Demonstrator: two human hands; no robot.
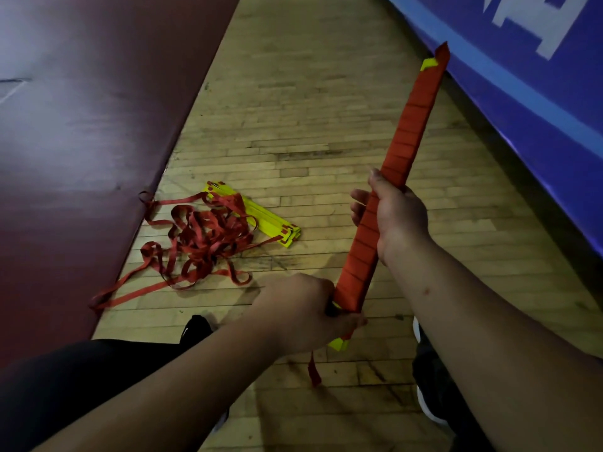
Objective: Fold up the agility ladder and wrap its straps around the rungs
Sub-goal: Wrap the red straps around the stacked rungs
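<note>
Bundle: the wrapped bundle (404,135) is a long stick of stacked rungs with red strap wound round it almost end to end. It's held up off the floor on a slant, with the low end near the person and the top end pointing away to the right, in front of the blue mat.
Rung ends: yellow rung ends (428,64) poke out of the wrap at the top, and there's a bit more yellow at the bottom.
Left hand: the left hand (303,314) has its fingers curled tight round the low end of the bundle.
Right hand: the right hand (396,216) is wrapped round the bundle about halfway up, with the thumb lying up along the red wrap.
Strap tail: a short red strap tail (315,370) hangs loose below the left hand.
Second ladder: over on the left, well apart from the bundle, a flat stack of yellow rungs (274,223) lies on the floor. Its tangled straps (202,243) are a messy red heap — a couple of loops trail to the maroon mat's edge.
Floor: scuffed wooden floor (310,109).
Mats: maroon mat (81,125) on the left, blue mat (538,102) with white markings on the right.
Feet: one black shoe (195,331) shows by the left forearm, and another shoe (430,402) sits by the right arm.
</note>
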